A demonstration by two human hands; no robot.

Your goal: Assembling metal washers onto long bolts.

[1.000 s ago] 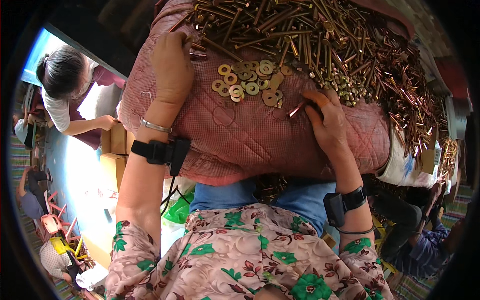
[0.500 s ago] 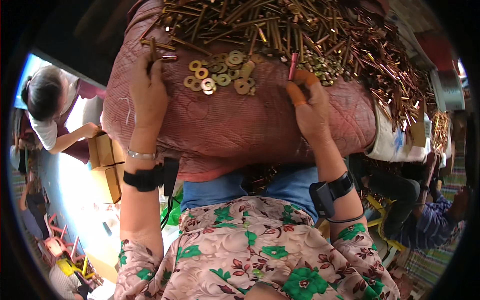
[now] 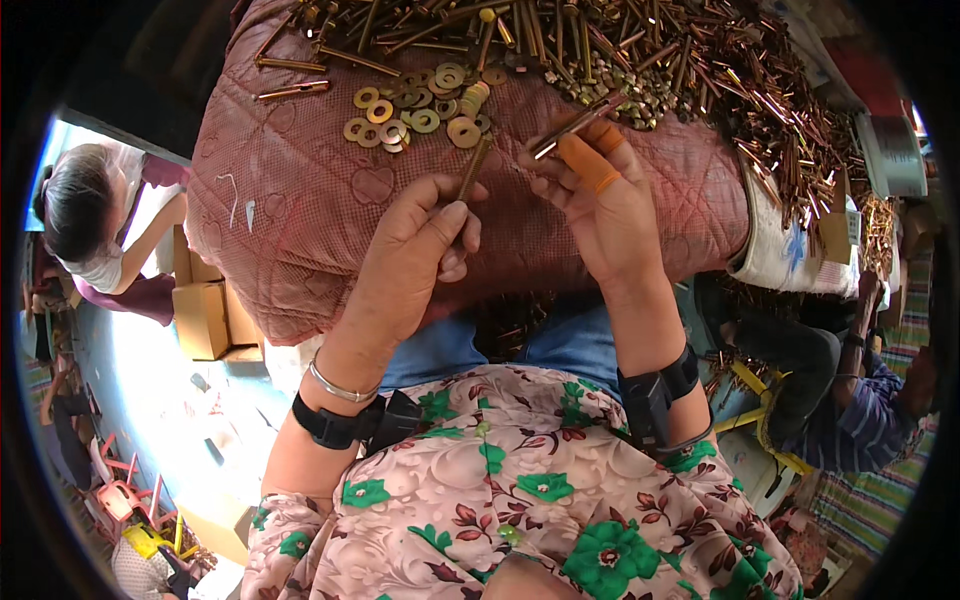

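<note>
My left hand [image 3: 415,235] is closed on a threaded bolt [image 3: 474,172], which stands up slantwise between thumb and fingers. Opposite it, my right hand [image 3: 610,200], with orange covers on some fingers, pinches a slim coppery metal sleeve [image 3: 574,127] that tilts down toward the left. The bolt and the sleeve are apart. Just beyond my hands, a loose group of yellowish washers [image 3: 424,120] lies on the reddish quilted cloth [image 3: 310,215]. A pile of small nuts [image 3: 640,108] sits past my right hand.
Long bolts [image 3: 540,30] are heaped across the far side and spill to the right. One loose sleeve [image 3: 293,90] lies left of the washers. Cardboard boxes [image 3: 200,320] and a person [image 3: 90,210] are at the left; another person [image 3: 870,420] sits at the right.
My left hand has come from the far left toward the middle, now with the bolt raised. My right hand has tipped the sleeve from upright to slanting and moved slightly left.
</note>
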